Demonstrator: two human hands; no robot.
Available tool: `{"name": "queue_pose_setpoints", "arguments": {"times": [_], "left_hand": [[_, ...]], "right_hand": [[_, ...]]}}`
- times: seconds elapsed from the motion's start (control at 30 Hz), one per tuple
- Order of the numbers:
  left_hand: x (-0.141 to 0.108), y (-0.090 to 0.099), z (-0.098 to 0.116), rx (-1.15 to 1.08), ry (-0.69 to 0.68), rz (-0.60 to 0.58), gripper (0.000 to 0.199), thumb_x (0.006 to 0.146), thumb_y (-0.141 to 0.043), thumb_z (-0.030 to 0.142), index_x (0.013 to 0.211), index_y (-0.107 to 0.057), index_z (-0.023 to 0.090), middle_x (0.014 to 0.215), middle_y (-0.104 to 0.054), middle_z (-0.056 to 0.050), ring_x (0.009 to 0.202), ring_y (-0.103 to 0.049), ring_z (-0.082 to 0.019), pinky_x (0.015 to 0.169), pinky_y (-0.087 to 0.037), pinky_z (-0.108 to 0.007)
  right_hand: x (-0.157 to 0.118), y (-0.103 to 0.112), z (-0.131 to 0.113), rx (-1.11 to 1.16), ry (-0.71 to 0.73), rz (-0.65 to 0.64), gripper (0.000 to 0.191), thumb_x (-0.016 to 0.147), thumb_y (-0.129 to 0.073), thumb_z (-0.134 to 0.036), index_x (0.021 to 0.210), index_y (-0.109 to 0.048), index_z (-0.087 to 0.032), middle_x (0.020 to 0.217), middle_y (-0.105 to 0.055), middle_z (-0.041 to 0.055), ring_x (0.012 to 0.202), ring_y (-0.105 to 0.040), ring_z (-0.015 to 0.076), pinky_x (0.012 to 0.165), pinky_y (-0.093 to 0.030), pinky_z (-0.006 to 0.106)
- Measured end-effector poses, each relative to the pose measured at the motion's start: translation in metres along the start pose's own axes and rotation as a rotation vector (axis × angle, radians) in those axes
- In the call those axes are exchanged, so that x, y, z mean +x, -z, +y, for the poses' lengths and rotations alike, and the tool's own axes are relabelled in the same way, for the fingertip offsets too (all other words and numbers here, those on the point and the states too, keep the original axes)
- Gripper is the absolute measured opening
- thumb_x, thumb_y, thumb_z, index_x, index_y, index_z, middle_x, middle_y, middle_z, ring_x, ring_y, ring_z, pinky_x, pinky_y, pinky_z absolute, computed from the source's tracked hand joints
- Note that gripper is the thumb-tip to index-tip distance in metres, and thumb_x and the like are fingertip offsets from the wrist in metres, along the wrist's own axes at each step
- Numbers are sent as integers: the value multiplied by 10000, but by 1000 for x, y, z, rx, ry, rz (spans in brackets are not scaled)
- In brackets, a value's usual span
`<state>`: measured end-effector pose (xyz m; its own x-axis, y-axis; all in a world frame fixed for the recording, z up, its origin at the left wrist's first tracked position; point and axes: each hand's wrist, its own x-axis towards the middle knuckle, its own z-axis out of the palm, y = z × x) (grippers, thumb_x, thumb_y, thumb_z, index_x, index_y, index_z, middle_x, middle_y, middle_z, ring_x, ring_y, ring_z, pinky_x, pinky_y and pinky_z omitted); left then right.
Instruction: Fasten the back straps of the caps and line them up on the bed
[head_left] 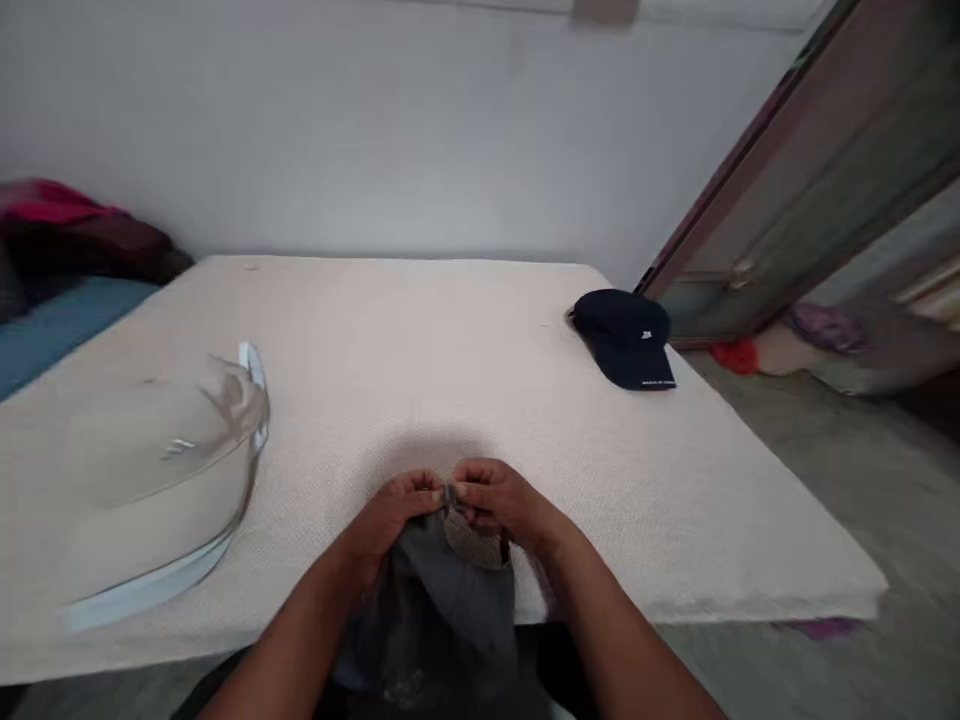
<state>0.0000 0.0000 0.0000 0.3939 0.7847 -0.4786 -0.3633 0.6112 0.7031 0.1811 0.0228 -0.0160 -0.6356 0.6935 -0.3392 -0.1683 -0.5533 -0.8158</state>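
A dark grey cap (461, 580) hangs below my hands at the front edge of the bed-like surface, its curved back opening facing up and to the right. My left hand (409, 505) pinches the cap's strap (449, 496) from the left, thumb on top. From the other side my right hand (499, 500) grips the same strap with closed fingers. Both hands almost touch at the strap, and the fastening between the fingertips is too small to make out. At the far right lies a navy cap (622, 335) with small white marks on its front and brim.
A translucent pale bag (172, 480) with a light blue edge lies on the left of the cream-covered surface (390, 340). Folded cloths (82, 235) are piled at the far left. A white wall (375, 130) stands behind, and a door (765, 180) is at right.
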Motion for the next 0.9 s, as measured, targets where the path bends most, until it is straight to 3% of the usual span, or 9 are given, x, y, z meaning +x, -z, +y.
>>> {"name": "queue_pose_setpoints", "arguments": {"times": [0.33, 0.63, 0.9], "left_hand": [[6, 4, -6, 43, -14, 33, 206, 664, -738, 218, 805, -609, 144, 690, -677, -30, 617, -633, -147, 623, -462, -260], [7, 9, -10, 118, -17, 53, 160, 684, -713, 226, 776, -606, 151, 636, -642, -10, 531, -569, -115, 532, -398, -231], [7, 2, -5, 103, -12, 79, 150, 652, -703, 249, 651, -586, 154, 562, -562, 20, 494, -500, -99, 504, -361, -228]], "right_hand": [[5, -6, 4, 91, 110, 4, 221, 797, -649, -323, 957, -596, -180, 597, -520, -44, 411, -337, 20, 387, -208, 147], [7, -2, 4, -46, 176, -110, 204, 743, -697, -263, 905, -616, -169, 613, -509, -49, 441, -360, 33, 416, -236, 178], [8, -2, 4, -131, 293, -24, 187, 739, -686, -241, 910, -647, -175, 679, -566, -25, 495, -432, 55, 471, -303, 202]]}}
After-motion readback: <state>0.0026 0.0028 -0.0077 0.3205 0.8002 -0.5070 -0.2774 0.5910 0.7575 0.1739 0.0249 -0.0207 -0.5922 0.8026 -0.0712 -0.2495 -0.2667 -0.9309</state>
